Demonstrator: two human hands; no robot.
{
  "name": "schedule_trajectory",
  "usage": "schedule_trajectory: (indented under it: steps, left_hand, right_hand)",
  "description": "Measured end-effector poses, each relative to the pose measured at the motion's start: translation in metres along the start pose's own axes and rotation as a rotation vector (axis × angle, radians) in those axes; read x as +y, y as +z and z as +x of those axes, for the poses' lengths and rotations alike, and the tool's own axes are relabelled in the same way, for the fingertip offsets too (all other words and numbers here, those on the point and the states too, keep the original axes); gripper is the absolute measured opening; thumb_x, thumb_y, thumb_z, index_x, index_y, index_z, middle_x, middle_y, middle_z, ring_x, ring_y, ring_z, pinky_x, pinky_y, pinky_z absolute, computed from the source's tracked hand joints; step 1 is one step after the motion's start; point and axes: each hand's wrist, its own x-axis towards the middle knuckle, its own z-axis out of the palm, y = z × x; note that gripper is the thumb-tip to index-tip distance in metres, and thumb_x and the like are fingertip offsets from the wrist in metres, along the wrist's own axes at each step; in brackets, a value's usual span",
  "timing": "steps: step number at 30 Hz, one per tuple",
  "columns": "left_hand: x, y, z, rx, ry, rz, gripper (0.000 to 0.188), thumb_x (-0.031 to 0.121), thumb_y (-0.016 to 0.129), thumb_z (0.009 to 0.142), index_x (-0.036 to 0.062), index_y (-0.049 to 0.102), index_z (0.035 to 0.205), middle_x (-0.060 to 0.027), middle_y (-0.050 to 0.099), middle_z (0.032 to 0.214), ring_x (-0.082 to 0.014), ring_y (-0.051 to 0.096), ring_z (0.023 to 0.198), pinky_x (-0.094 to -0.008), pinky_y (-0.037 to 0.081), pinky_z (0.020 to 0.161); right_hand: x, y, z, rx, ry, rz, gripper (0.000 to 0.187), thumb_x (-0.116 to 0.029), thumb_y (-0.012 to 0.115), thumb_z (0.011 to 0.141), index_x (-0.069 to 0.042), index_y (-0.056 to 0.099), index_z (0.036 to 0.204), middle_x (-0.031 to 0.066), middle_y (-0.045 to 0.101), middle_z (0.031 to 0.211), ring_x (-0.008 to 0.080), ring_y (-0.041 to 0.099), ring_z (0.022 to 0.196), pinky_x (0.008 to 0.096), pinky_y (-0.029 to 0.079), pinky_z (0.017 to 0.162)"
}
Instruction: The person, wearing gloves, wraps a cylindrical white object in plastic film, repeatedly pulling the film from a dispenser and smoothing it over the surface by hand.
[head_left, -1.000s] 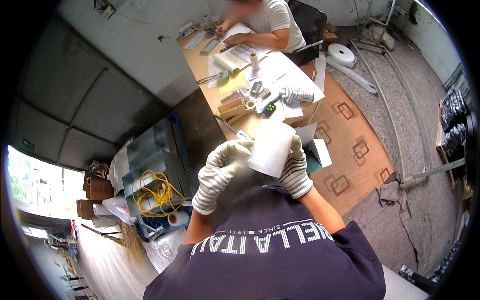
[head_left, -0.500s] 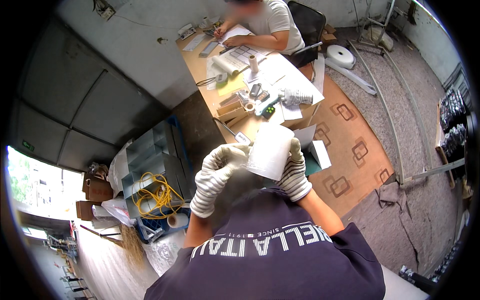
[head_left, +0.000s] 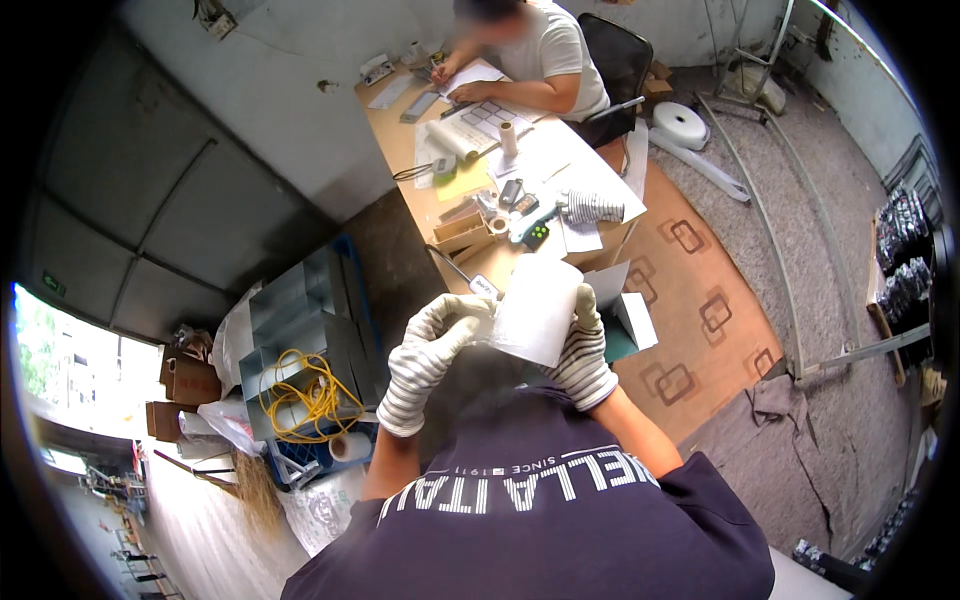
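In front of my chest I hold a white, glossy roll that looks like plastic film [head_left: 540, 312], tilted, just short of the desk's near end. My right hand [head_left: 585, 358], in a striped knitted glove, is wrapped round its right side. My left hand [head_left: 432, 345], gloved alike, is closed in a pinch by the roll's left edge. A thin, see-through flap seems to run from the roll to those fingertips, though it is hard to make out.
Beyond is a desk [head_left: 590, 243] with papers, a small cardboard box [head_left: 460, 232] and striped gloves [head_left: 592, 206]. Someone in a white shirt [head_left: 560, 60] writes at its far end. Left stand metal bins [head_left: 300, 290] and a coiled yellow cord [head_left: 315, 400]. An open carton [head_left: 630, 325] sits right of the roll.
My left fingers look a little more bent and closer together beside the roll. The roll has barely moved in my right hand. The whole view has shifted slightly.
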Motion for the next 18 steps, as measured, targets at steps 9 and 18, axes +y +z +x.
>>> schedule_trajectory:
  steps: [9, 18]
  left_hand:
    - [-0.020, -0.006, 0.000, 0.016, -0.086, 0.056, 0.032, 0.020, 0.054, 0.090, 0.0016, 0.051, 0.116, -0.0057, 0.058, 0.108, -0.0138, 0.054, 0.100, -0.0285, 0.039, 0.093]
    - [-0.021, -0.001, 0.004, 0.005, -0.137, 0.053, 0.034, 0.025, 0.054, 0.090, 0.0014, 0.054, 0.114, -0.0038, 0.059, 0.104, -0.0104, 0.052, 0.098, -0.0258, 0.039, 0.090]
  right_hand:
    - [0.001, -0.003, 0.003, 0.032, -0.024, -0.065, 0.077, -0.044, 0.070, 0.073, 0.001, 0.039, 0.127, 0.0170, 0.052, 0.120, 0.0291, 0.052, 0.110, 0.0438, 0.040, 0.098]
    - [0.002, -0.003, -0.002, 0.091, -0.038, -0.246, 0.075, -0.046, 0.067, 0.075, 0.001, 0.040, 0.126, 0.0156, 0.053, 0.118, 0.0263, 0.054, 0.107, 0.0410, 0.043, 0.095]
